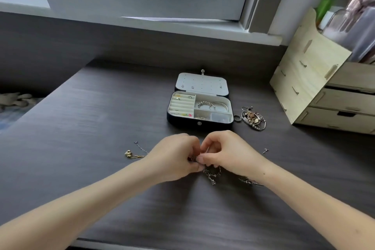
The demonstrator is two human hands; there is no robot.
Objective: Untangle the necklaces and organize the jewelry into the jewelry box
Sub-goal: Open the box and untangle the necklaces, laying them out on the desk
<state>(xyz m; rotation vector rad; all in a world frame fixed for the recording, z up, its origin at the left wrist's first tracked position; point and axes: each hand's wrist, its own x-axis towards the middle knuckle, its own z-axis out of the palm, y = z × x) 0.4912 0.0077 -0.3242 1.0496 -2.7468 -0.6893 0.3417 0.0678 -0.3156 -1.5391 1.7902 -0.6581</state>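
Head view: left hand (176, 158) and right hand (225, 152) meet fingertip to fingertip over the dark worktop (97, 128), both pinching the tangled necklaces (212, 174), thin silver chains with tiny charms trailing toward 6 o'clock. A gold chain (130, 154) lies at the left hand's 9 o'clock. The jewelry box (199, 123) sits open at 12 o'clock, with rings and bangles inside and a loose jewelry heap (252, 117) at its 3 o'clock.

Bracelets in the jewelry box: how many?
2, both in the far right compartment of the jewelry box: the beaded bracelet at left, the plain bangle at right. Others may be hidden.
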